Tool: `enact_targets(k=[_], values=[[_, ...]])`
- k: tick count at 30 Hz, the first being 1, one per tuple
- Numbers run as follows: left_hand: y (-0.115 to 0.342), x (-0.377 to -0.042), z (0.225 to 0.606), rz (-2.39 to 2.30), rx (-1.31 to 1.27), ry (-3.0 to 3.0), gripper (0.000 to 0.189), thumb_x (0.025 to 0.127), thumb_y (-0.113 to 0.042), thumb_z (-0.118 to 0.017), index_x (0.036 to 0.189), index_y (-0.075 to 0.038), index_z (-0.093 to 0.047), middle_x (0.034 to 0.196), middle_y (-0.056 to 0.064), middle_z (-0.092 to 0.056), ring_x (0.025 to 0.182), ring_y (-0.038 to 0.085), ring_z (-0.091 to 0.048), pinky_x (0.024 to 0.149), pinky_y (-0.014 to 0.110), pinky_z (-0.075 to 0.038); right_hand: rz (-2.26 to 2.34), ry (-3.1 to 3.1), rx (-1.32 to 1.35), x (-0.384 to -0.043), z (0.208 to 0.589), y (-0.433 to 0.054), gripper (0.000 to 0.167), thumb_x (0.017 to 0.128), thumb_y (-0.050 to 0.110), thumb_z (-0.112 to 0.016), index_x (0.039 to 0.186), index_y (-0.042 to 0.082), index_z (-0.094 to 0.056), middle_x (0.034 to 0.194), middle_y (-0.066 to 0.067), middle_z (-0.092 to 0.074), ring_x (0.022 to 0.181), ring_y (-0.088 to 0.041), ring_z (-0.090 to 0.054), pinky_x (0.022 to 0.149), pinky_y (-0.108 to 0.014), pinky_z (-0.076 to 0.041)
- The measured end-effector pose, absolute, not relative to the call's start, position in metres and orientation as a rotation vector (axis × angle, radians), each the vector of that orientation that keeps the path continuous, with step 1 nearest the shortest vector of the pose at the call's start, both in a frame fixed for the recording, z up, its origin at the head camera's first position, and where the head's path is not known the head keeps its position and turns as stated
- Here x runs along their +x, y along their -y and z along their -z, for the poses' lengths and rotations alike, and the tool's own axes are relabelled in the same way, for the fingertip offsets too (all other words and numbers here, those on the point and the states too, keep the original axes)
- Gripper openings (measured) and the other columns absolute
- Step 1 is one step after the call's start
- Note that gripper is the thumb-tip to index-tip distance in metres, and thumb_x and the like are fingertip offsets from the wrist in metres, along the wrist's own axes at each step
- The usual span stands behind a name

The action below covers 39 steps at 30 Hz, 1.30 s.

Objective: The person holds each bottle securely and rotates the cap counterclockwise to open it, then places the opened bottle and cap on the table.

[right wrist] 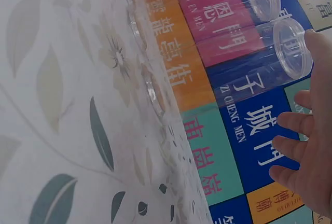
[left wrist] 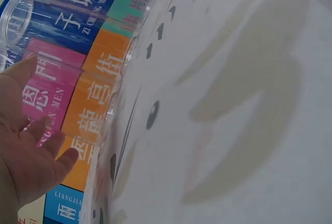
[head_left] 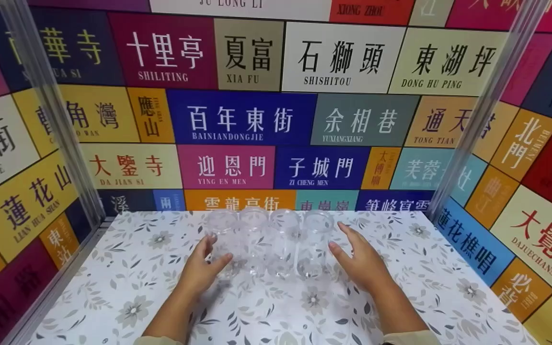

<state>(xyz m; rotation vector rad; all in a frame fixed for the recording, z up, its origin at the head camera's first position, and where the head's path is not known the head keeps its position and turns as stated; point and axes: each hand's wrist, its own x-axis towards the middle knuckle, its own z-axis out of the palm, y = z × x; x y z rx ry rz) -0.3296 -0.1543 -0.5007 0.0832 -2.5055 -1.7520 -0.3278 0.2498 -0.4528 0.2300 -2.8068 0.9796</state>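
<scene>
Several clear cylindrical jars stand upright side by side in a row across the table, from the leftmost jar (head_left: 222, 247) to the rightmost jar (head_left: 315, 247). My left hand (head_left: 203, 268) is beside the leftmost jar, fingers loosely spread and thumb in front of it; contact cannot be made out. To the right of the row is my right hand (head_left: 361, 261), thumb and fingers apart, close to the rightmost jar. In the left wrist view a jar's rim (left wrist: 18, 21) shows beyond the thumb. The right wrist view has a jar's rim (right wrist: 293, 47) near the thumb tip.
A white cloth with grey flowers and leaves covers the table (head_left: 276, 311). Behind it rises a wall (head_left: 242, 117) of coloured panels with Chinese place names. Clear upright posts (head_left: 65, 115) stand at the table's back corners.
</scene>
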Motion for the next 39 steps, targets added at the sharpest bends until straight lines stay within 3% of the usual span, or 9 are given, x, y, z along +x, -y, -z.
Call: enact_targets(k=[7, 15, 34, 39], values=[[0.153, -0.331, 0.497, 1.765, 0.121, 2.475, 0.092, 0.092, -0.051, -0.083, 0.165, -0.019, -0.036, 0.170, 0.003, -0.044, 0.162, 0.032, -0.035, 0.133, 0.056, -0.030, -1.036, 2.663, 0.272, -0.320, 0.439, -0.247, 0.075, 0.106, 0.068, -0.047, 0.169, 0.029, -0.032, 0.171, -0.006, -0.043, 0.160, -0.038, -0.038, 0.129, -0.069, -0.030], [0.161, -0.328, 0.477, 1.731, 0.116, 2.454, 0.093, 0.090, -0.052, -0.084, 0.163, -0.019, -0.037, 0.166, 0.005, -0.049, 0.159, 0.031, -0.040, 0.133, 0.053, -0.032, -1.064, 2.499, 0.353, -0.305, 0.421, -0.240, 0.063, 0.110, 0.053, -0.053, 0.164, 0.023, -0.042, 0.167, -0.007, -0.049, 0.152, -0.037, -0.049, 0.122, -0.061, -0.045], [0.142, -0.302, 0.446, 1.723, -0.132, 2.321, 0.084, 0.088, -0.035, -0.089, 0.158, -0.015, -0.046, 0.156, 0.008, -0.059, 0.149, 0.028, -0.053, 0.130, 0.051, -0.038, -1.299, 2.427, 0.485, -0.282, 0.402, -0.222, 0.055, 0.112, 0.040, -0.054, 0.164, 0.025, -0.043, 0.162, 0.002, -0.056, 0.150, -0.022, -0.054, 0.121, -0.049, -0.049], [0.132, -0.293, 0.439, 1.715, -0.205, 2.323, 0.084, 0.085, -0.032, -0.092, 0.156, -0.016, -0.050, 0.153, 0.006, -0.060, 0.145, 0.026, -0.055, 0.129, 0.052, -0.040, -1.504, 2.377, 0.527, -0.279, 0.400, -0.218, 0.055, 0.110, 0.031, -0.060, 0.163, 0.022, -0.045, 0.158, -0.001, -0.060, 0.149, -0.022, -0.056, 0.117, -0.025, -0.050]])
